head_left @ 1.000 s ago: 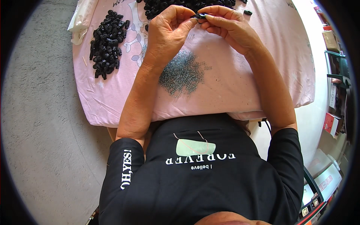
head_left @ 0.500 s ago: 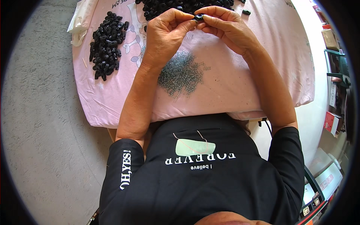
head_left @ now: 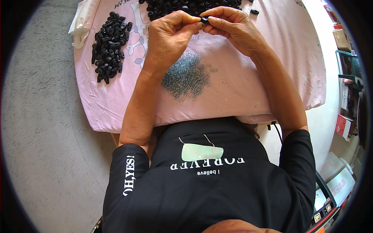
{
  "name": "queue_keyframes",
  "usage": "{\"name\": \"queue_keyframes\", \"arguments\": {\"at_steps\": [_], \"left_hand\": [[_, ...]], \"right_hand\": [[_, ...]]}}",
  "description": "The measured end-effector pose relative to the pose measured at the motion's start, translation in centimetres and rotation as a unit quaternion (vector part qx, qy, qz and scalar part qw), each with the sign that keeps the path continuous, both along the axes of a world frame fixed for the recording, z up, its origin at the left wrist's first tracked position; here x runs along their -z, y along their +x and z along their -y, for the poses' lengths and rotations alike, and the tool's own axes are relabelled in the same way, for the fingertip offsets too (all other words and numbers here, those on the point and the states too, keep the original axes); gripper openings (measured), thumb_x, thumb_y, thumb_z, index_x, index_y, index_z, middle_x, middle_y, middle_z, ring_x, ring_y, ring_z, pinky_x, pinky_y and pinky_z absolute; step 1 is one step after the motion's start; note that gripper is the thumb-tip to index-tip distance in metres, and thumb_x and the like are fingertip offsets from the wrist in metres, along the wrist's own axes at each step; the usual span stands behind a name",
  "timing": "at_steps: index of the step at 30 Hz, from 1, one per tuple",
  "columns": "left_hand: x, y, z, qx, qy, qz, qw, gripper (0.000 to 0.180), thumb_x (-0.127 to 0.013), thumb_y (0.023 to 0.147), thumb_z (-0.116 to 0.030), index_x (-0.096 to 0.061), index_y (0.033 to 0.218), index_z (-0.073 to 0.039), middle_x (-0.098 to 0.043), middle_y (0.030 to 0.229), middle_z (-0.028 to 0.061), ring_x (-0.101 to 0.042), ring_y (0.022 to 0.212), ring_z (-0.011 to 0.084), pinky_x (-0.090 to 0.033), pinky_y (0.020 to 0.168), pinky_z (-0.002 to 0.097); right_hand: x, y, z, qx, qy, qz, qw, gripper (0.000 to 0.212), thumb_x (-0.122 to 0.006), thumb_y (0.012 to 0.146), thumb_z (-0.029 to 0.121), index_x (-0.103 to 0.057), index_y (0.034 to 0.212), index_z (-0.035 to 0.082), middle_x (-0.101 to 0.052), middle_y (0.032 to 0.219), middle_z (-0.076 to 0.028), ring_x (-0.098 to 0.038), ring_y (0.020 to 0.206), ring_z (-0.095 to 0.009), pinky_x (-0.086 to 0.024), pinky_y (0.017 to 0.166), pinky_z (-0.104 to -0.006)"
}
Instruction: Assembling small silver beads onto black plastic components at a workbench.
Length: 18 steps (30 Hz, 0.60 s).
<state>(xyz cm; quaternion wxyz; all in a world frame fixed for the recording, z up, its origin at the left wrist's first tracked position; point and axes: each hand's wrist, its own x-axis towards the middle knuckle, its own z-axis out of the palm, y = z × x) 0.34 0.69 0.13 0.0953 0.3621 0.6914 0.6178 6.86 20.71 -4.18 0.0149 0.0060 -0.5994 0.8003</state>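
Observation:
Between both hands, over the far part of the table, is a small black plastic cord lock (head_left: 204, 19). My left hand (head_left: 175, 37) is closed, pinching its left side between thumb and fingers. From the right, the thumb and fingers of my right hand (head_left: 233, 31) grip the same piece, partly covering it. Nearer to me lies a loose heap of tiny metal springs (head_left: 186, 79), beside my left forearm. Just beyond my hands spreads a large pile of black cord lock parts (head_left: 171, 8), cut off by the upper edge of the view.
A second pile of black cord locks (head_left: 110, 48) lies on the left of the pink cloth-covered table (head_left: 241, 93). A single black piece (head_left: 254, 11) rests at the far right. A white plastic bag (head_left: 83, 19) sits at the far left edge, with a thin stick (head_left: 86, 65) nearby.
Both hands stay in nearly the same place on the cord lock. The piece has turned slightly between the fingers, and its hole no longer shows.

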Motion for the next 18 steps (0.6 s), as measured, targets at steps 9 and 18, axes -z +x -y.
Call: {"name": "queue_keyframes", "arguments": {"at_steps": [9,18], "left_hand": [[0.3,0.2,-0.6,-0.053,-0.009,-0.175,0.983,0.010,-0.072,0.088,-0.001,-0.072,0.098,0.000,-0.072,0.087,0.0083,-0.071,0.077,0.0145,-0.056,0.070,0.0252],[0.2,0.0,-0.7,-0.066,-0.025,-0.263,0.962,0.014,-0.072,0.086,0.000,-0.073,0.101,0.000,-0.072,0.091,0.0112,-0.072,0.079,0.0203,-0.057,0.073,0.0281]], "right_hand": [[1.0,-0.4,-0.2,-0.014,-0.108,0.009,0.994,0.026,-0.060,0.100,0.014,-0.064,0.123,0.003,-0.071,0.104,-0.007,-0.070,0.094,-0.012,-0.059,0.086,-0.0237],[1.2,-0.5,-0.2,-0.043,-0.141,-0.005,0.989,0.024,-0.059,0.101,0.014,-0.064,0.122,0.002,-0.070,0.102,-0.008,-0.070,0.091,-0.012,-0.059,0.084,-0.0233]]}}
